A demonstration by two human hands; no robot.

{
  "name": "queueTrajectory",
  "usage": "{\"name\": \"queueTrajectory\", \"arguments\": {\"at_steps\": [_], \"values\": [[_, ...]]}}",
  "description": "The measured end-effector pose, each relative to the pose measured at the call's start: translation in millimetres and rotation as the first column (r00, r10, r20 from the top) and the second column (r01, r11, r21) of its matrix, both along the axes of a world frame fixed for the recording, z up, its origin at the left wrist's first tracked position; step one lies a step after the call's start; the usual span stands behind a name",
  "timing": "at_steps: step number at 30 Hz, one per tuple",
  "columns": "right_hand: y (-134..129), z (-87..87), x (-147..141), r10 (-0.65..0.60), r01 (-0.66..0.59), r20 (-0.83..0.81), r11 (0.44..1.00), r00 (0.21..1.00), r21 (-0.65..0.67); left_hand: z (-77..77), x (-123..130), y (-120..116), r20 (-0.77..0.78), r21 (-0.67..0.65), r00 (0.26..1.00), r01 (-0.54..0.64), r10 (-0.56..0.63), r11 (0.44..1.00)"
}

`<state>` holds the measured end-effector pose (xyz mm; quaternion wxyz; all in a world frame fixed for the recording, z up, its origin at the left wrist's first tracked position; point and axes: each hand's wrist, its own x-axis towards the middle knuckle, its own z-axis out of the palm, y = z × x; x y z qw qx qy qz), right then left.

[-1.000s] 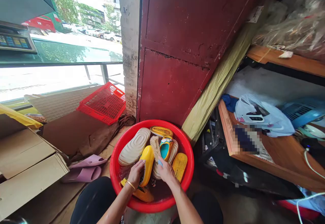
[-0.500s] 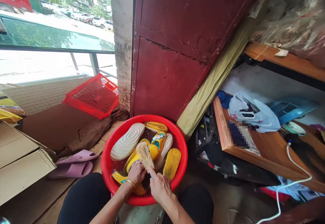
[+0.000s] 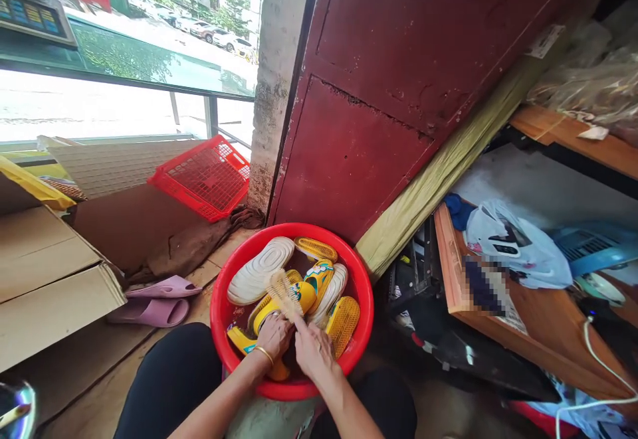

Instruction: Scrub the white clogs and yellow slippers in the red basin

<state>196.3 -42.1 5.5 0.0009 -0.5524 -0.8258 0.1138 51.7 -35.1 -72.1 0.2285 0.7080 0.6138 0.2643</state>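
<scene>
A red plastic basin with dark water and several slippers stands between my knees. My left hand is closed on a yellow slipper near the basin's middle. My right hand grips the handle of a scrub brush, whose pale bristled head lies across that slipper. Around them are a white-soled slipper at the left, a yellow textured sole at the right, and another yellow sole at the far rim. My hands partly hide the slipper and the brush handle.
Pink slippers and a cardboard box lie to the left. A red crate leans by the wall behind. The dark red door rises beyond the basin; a wooden shelf with a plastic bag stands at the right.
The view has turned slightly left, so the scene appears shifted right. The brush head has moved a little along the yellow slipper. Both hands keep their grip.
</scene>
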Motion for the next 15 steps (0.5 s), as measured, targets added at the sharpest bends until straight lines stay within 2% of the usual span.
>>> {"name": "queueTrajectory", "arguments": {"at_steps": [2, 4, 8, 11, 13, 15], "values": [[13.3, 4.0, 14.3, -0.136, 0.136, -0.004, 0.991, 0.991, 0.008, 2.3, -0.3, -1.5, -0.056, 0.006, 0.998, 0.010, -0.009, 1.000], [29.5, 9.7, 29.0, -0.214, 0.214, -0.011, 0.977, 0.977, 0.017, 6.3, -0.1, -3.5, -0.100, 0.014, 0.995, 0.014, -0.012, 1.000], [37.8, 10.8, 37.0, -0.190, 0.187, -0.148, 0.982, 0.971, -0.034, 11.9, 1.5, -4.8, -0.178, 0.023, 0.984, 0.006, -0.002, 1.000], [25.0, 8.3, 31.5, -0.223, 0.166, -0.274, 0.962, 0.936, -0.217, 12.1, 1.8, -3.7, -0.208, 0.011, 0.978, -0.005, 0.007, 1.000], [14.7, 10.2, 36.5, -0.254, 0.147, -0.263, 0.919, 0.931, -0.366, 10.8, 1.3, -3.4, -0.218, -0.013, 0.976, -0.026, 0.023, 1.000], [5.2, 14.2, 52.5, -0.231, 0.092, -0.231, 0.866, 0.945, -0.492, 8.6, 1.0, -3.4, -0.228, -0.032, 0.973, -0.047, 0.038, 0.998]]}}
